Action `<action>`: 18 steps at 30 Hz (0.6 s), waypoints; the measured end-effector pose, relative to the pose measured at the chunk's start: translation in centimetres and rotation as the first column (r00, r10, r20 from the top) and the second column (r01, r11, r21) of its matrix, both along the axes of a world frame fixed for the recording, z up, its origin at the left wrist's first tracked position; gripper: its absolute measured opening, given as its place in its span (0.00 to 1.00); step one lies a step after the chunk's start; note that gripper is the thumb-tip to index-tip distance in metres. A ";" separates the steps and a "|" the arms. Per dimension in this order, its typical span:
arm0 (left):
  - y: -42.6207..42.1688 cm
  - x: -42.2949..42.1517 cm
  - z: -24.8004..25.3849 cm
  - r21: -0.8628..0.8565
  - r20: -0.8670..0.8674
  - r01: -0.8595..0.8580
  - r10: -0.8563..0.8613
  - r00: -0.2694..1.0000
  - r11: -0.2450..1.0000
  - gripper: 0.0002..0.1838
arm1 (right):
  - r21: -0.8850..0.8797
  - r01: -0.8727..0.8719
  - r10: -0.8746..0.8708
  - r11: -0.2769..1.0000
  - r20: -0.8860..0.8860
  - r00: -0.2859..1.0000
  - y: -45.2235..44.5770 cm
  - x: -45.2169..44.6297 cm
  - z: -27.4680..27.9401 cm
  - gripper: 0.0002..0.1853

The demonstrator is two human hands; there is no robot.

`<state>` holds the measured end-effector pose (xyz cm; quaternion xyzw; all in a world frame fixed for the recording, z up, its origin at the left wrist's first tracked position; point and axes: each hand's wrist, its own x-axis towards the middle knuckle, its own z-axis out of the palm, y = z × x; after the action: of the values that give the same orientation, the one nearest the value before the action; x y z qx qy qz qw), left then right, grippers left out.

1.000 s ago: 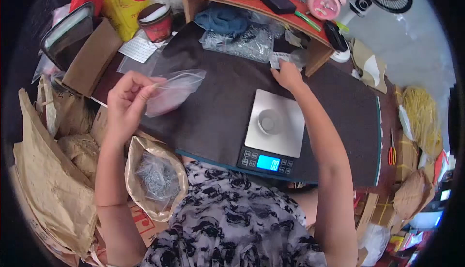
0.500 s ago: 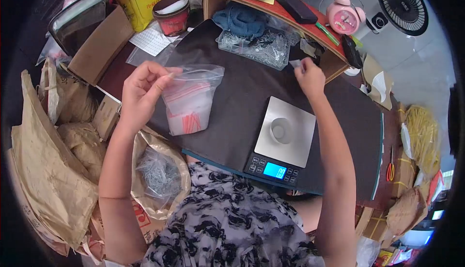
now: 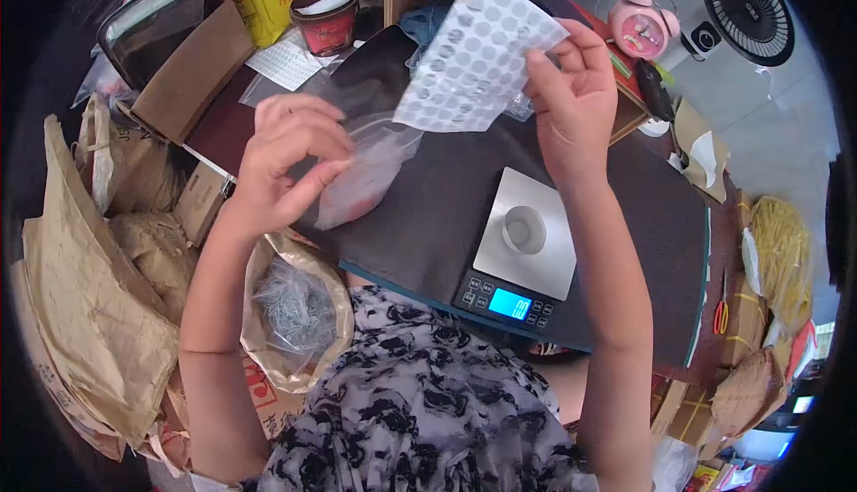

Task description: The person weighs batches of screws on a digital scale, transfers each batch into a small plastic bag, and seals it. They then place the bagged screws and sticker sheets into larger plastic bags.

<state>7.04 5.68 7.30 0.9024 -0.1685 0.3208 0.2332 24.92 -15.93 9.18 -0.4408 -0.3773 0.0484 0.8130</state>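
Raised above the dark mat, a white sheet of round grey stickers (image 3: 482, 59) is pinched at its right edge by my right hand (image 3: 576, 99). My left hand (image 3: 295, 157) is closed on the edge of a clear zip bag (image 3: 370, 175) with reddish marks, which hangs tilted beside the sheet. Below my right hand, a digital scale (image 3: 558, 264) with a lit blue display carries a small round cup (image 3: 523, 229). The sheet hides part of the shelf and the tray behind it.
A paper bag (image 3: 344, 309) lined with plastic holds many metal pieces at the mat's front left. A wooden shelf (image 3: 629, 117) with a pink alarm clock (image 3: 638, 29) stands at the back. Scissors (image 3: 720, 316) and a yellow bundle (image 3: 778, 251) lie at right.
My right hand has lifted the sticker sheet from beside the shelf and brought it up and left toward the bag. The bag in my left hand has tilted.
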 end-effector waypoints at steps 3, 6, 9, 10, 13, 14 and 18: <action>0.3 -0.2 -0.3 0.016 -0.004 -0.012 0.012 1.000 1.000 0.05 | 0.025 -0.062 0.062 0.998 0.004 0.998 1.7 -0.7 0.0 0.22; 0.2 -0.4 -0.6 -0.029 -0.026 0.014 -0.015 1.000 0.999 0.06 | 0.036 -0.124 0.125 0.992 -0.039 0.991 3.6 -0.7 -0.5 0.21; 0.0 -0.7 -1.0 -0.071 -0.026 0.061 -0.063 0.998 0.996 0.06 | -0.015 -0.214 0.210 0.977 -0.135 0.968 5.0 -1.1 -1.1 0.20; -0.1 -0.9 -1.2 -0.111 -0.030 0.066 -0.069 0.997 0.992 0.06 | -0.008 -0.257 0.254 0.966 -0.131 0.958 5.0 -1.3 -1.5 0.20; -0.2 -1.4 -1.9 -0.198 -0.030 0.068 -0.076 0.997 0.978 0.06 | 0.069 -0.282 0.289 0.957 -0.129 0.949 5.5 -2.3 -2.5 0.20; -0.1 -1.5 -2.1 -0.203 -0.022 0.064 -0.070 0.997 0.977 0.06 | 0.065 -0.295 0.301 0.953 -0.122 0.946 5.5 -2.6 -2.5 0.20; 0.2 -1.8 -2.7 -0.276 0.003 0.055 -0.056 0.998 0.960 0.06 | 0.023 -0.320 0.321 0.947 -0.054 0.946 5.8 -2.6 -3.5 0.20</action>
<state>5.23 5.88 4.62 0.8568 -0.1467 0.3322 0.3661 22.29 -10.18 5.69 -0.3665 -0.4207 0.1898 0.8078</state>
